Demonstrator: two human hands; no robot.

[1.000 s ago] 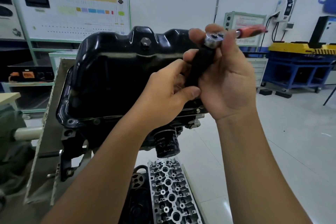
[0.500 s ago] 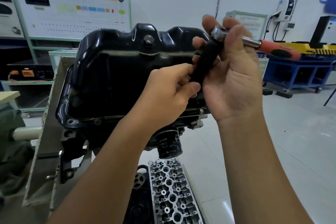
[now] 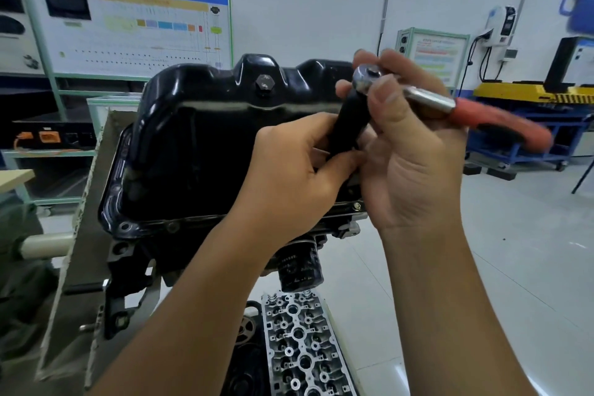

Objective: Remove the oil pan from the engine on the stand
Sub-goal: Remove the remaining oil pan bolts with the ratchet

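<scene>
Gripping a ratchet (image 3: 414,96) head, right hand (image 3: 414,151), left hand (image 3: 289,177) pinching its black socket (image 3: 348,122), apparently angled down-left toward oil pan (image 3: 199,151).

Both forearms bare to the frame's edge, no sleeves, gloves, rings or watch; left hand (image 3: 289,177), right hand (image 3: 414,151)

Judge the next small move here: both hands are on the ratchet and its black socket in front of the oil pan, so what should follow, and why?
Probably bring the black socket down onto a flange bolt. The left hand pinches its lower end, the right hand holds the ratchet at its head, both clear of the oil pan, which looks still bolted on.
</scene>
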